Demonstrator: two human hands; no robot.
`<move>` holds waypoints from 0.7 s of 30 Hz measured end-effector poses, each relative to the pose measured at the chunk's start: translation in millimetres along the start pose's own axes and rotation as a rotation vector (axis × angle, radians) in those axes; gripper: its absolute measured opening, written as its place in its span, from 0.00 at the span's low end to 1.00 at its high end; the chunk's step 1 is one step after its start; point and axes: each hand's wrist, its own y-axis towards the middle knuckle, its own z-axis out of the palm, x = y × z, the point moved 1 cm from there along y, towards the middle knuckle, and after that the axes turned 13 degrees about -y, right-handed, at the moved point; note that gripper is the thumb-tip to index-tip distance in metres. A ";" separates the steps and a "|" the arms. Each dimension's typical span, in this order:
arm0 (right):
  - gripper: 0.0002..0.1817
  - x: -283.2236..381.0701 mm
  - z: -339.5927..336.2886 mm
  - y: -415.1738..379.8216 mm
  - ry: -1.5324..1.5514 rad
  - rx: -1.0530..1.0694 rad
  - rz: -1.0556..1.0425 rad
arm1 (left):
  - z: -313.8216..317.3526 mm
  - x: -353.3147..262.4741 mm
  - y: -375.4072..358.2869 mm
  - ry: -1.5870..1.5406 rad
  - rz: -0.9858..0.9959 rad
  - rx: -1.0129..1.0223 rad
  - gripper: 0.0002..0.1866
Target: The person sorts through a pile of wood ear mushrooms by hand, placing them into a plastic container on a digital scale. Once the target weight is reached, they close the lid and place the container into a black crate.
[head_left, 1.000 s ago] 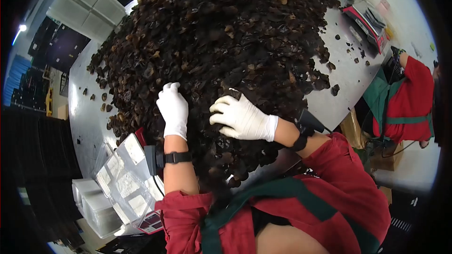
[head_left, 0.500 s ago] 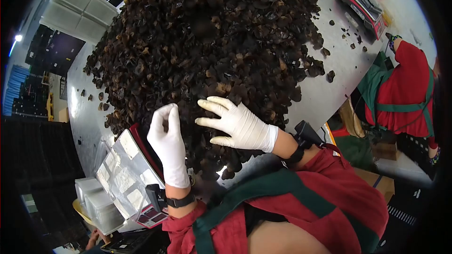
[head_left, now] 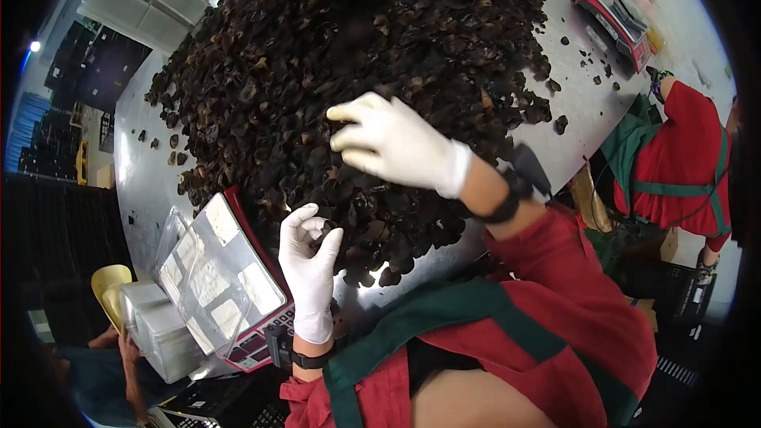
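A large heap of dark, curled pieces (head_left: 341,55), like dried fungus, covers much of the metal table. My left hand (head_left: 309,257), in a white glove, is at the heap's near edge, right of the scale, its fingers curled round a small dark piece. Higher and to the right, my right hand (head_left: 392,143), also gloved, hovers over the heap with its fingers apart and slightly bent; it is blurred and nothing shows in it. A red-edged scale (head_left: 226,269) with a pale taped top and clear plastic on it stands beside my left wrist.
Stacked clear containers (head_left: 162,333) stand lower left, near a person (head_left: 107,380) and a yellow bowl (head_left: 111,289). Larger containers (head_left: 143,0) are upper left. Another scale (head_left: 614,28) and a person in red (head_left: 686,158) are at right.
My right hand has lifted and moved up over the heap. My left hand has moved down and right, with a dark piece now showing in its fingers. The person and yellow bowl show more at lower left.
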 end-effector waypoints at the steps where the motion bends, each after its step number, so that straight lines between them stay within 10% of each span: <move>1: 0.08 -12.7 8.1 17.8 -0.053 0.139 0.074 | 0.3 -0.2 -0.9 0.057 0.031 0.029 0.23; 9: 0.17 -68.4 112.2 104.9 -0.437 0.801 0.249 | -13.7 10.1 -5.6 0.054 -0.023 0.023 0.24; 21: 0.08 -38.1 21.9 54.6 0.460 0.500 0.446 | -14.6 18.7 1.1 -0.112 -0.027 0.045 0.19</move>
